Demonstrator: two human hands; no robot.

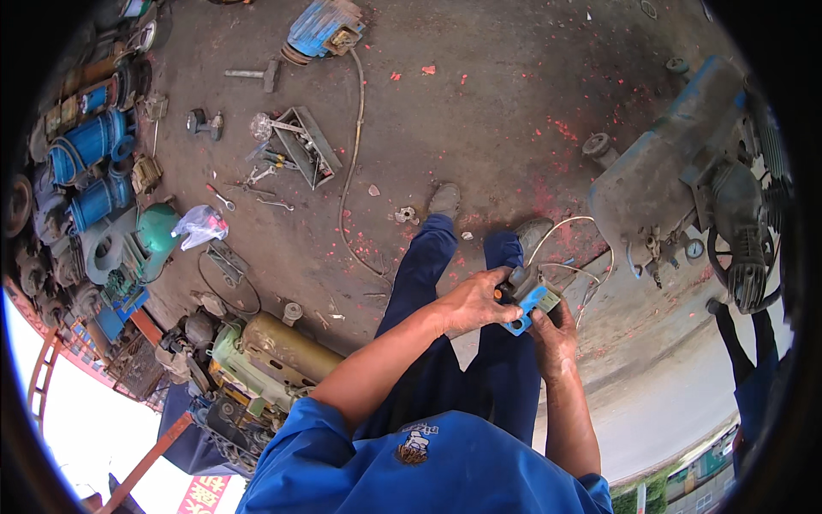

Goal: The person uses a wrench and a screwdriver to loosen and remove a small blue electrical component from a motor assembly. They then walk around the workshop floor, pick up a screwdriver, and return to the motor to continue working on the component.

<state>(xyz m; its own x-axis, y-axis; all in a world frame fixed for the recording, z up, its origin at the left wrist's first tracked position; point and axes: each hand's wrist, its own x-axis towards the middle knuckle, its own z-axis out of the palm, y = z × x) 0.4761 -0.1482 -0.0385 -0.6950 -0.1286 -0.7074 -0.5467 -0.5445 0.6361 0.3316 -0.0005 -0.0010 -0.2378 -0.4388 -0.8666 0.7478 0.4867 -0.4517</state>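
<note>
Grey concrete floor [479, 111], oily and flecked with red bits. At right, a big blue-grey compressor [676, 163] with its black motor [743, 248] beside it. Along the left rim, a row of blue motors [90, 146], then a green pump [156, 230]. At lower left, an olive tank [287, 347] among more machinery. At top, another blue motor [324, 26], with a cable [351, 163] trailing from it across the floor toward the feet. Left of the cable, an open metal toolbox [306, 147], wrenches [261, 176] scattered just beside it, a hammer [253, 74] farther up, and a clear plastic bag [201, 224] near the pump.

In the middle, 2 legs in blue trousers [428, 274], standing. Before them, held up over the right leg, a small blue switch box [529, 301] with white wires [569, 248] looping out toward the compressor. Left hand [473, 301] closed over the box's left side, fingers clenched on a small orange-tipped tool, too small to tell which. Right hand [555, 341] underneath, fingers grasping the box from below.
</note>
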